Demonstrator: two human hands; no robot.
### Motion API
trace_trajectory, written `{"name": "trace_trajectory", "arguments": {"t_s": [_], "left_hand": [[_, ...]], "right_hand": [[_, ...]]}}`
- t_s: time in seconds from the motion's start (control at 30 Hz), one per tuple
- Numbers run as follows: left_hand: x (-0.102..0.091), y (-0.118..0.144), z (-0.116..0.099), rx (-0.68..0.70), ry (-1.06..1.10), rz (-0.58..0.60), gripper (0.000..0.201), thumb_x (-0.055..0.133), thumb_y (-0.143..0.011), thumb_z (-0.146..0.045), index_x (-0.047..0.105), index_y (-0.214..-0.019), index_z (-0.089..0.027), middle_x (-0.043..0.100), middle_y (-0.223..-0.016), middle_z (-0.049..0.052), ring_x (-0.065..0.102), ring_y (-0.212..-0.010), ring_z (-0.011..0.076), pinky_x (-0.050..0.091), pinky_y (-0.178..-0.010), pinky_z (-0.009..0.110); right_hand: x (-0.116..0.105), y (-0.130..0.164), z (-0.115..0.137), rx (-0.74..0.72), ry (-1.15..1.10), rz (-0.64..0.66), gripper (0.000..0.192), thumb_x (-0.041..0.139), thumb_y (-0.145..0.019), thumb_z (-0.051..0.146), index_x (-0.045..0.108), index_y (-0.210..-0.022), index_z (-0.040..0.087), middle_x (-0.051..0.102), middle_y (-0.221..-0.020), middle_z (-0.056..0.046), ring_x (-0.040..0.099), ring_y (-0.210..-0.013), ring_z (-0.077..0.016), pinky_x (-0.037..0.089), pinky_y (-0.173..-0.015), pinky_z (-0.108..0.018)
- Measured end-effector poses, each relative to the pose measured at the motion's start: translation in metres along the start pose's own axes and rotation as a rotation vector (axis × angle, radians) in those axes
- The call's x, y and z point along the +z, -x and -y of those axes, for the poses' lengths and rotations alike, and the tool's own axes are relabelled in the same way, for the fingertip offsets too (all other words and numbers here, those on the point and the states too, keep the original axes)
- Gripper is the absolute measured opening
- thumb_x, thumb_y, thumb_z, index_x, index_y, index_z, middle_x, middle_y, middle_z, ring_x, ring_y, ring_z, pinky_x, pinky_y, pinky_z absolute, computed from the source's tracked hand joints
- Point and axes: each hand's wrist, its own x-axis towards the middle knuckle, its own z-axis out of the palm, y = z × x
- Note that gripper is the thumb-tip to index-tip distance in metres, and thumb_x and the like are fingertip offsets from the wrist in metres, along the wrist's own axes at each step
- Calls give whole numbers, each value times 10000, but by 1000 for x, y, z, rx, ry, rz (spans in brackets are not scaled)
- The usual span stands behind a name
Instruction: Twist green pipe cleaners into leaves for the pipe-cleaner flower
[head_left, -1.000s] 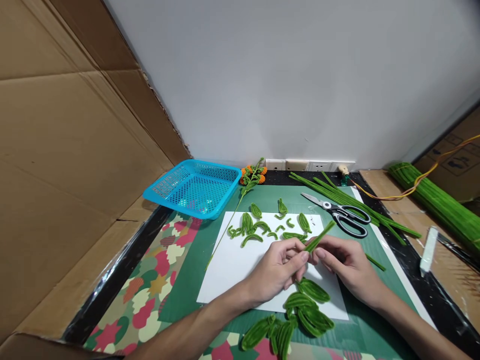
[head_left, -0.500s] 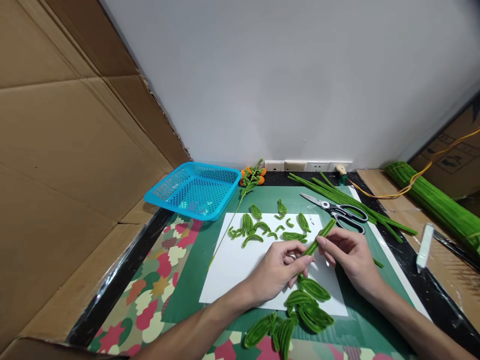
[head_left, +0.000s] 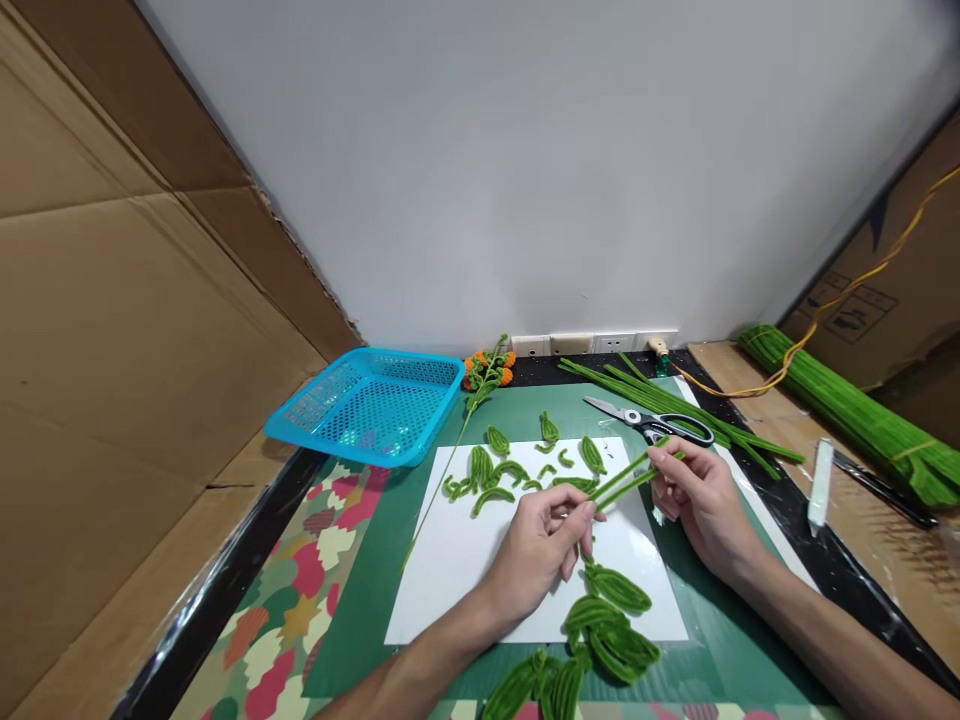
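Observation:
Between my hands, above the white paper (head_left: 442, 560), are green pipe cleaners (head_left: 626, 482) bunched at the left end and spread into separate strands toward the right. My left hand (head_left: 541, 540) pinches their near end, while the fingertips of my right hand (head_left: 694, 500) grip the far end. Below my left hand hangs or lies a cluster of looped green pipe-cleaner leaves (head_left: 611, 635); how it joins the strands is hidden by my fingers. Small leaf shapes (head_left: 482, 465) and short curled pieces (head_left: 493, 498) lie on and beside the paper's upper part.
Grey-and-black scissors (head_left: 652, 420) lie behind my right hand, against loose green pipe cleaners (head_left: 720, 425). A blue basket (head_left: 442, 425) stands at the back left, beside an orange-flowered stem (head_left: 487, 380). On the right are a thick pipe-cleaner bundle (head_left: 840, 410) and a white-handled tool (head_left: 820, 485).
The pipe cleaners, held close together before, are now spread apart at the right end. My right hand has drawn slightly away from the left. The whole view has shifted a little.

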Motion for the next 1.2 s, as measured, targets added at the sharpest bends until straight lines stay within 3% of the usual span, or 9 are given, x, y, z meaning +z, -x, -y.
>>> {"name": "trace_trajectory", "arguments": {"t_s": [0.17, 0.33, 0.5, 0.73, 0.87, 1.2], "left_hand": [[-2, -3, -4, -48, 67, 10, 414, 667, -980, -533, 694, -915, -125, 586, -597, -33, 417, -375, 35, 261, -354, 152], [0, 1, -5, -39, -15, 19, 399, 696, -963, -524, 697, -886, -133, 551, -594, -45, 426, -417, 38, 337, -393, 141], [0, 2, -4, -33, -11, 5, 397, 701, -957, -530, 688, -893, -139, 519, -596, -53, 435, -450, 48, 348, -406, 142], [0, -1, -5, 2, 90, -59, 409, 681, -967, -543, 544, -821, -186, 465, -555, -87, 391, -409, 41, 278, -386, 139], [2, 1, -7, -42, 88, -22, 454, 664, -965, -577, 504, -782, -193, 481, -555, -76, 403, -414, 46, 276, -384, 138], [1, 3, -8, -65, 29, 74, 464, 573, -1016, -587, 576, -811, -171, 530, -574, -45, 435, -432, 56, 303, -401, 151]], "right_hand": [[3, 2, 0, 24, 152, 183, 371, 804, -902, 486, 674, -767, 166, 566, -565, 30, 431, -438, -75, 326, -441, -215], [12, 10, 3, 13, 231, 309, 479, 769, -916, 537, 633, -637, 173, 571, -564, 15, 478, -474, -102, 389, -497, -247], [11, 8, 7, -28, 269, 283, 543, 742, -945, 520, 621, -552, 165, 562, -560, 9, 483, -476, -98, 379, -518, -254], [11, 14, -1, 133, 149, 297, 450, 745, -941, 526, 718, -686, 156, 599, -561, -1, 464, -468, -102, 348, -466, -237], [14, 18, -2, 170, 144, 326, 435, 761, -927, 519, 731, -689, 155, 608, -563, -4, 470, -471, -102, 344, -470, -233], [14, 20, 2, 118, 236, 388, 474, 709, -968, 516, 704, -661, 154, 621, -602, -12, 456, -489, -103, 332, -508, -255]]}}
